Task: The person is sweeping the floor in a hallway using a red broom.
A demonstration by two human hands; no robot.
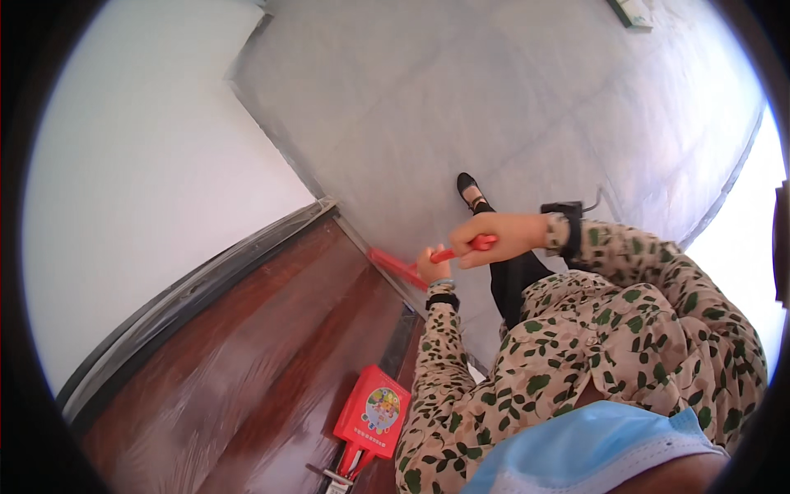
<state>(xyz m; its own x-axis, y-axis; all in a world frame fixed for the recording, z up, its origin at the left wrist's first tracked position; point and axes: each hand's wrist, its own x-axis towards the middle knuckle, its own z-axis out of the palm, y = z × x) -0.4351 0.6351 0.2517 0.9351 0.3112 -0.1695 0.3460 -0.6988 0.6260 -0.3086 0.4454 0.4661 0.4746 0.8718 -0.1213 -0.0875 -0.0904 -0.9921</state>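
Note:
Both my hands grip the red handle [445, 255] of a long-handled floor tool, probably a broom or mop. My right hand [503, 238] is closed around its top end, below a black wrist strap with a small dark device. Lower on the handle, my left hand [434, 267] wraps it; that wrist has a bracelet and a black band. A long red head [395, 267] appears beyond my left hand, close to the bottom of the brown door. My left hand partly hides the tool, so its exact kind is unclear.
The brown door [259, 346], covered in clear film, stands at my left. A red printed bag [376, 410] hangs on its door handle [336, 481]. White wall [160, 136] meets the grey tiled floor [432, 111]. My black shoe [467, 183] is ahead; a pale object [632, 13] lies far off.

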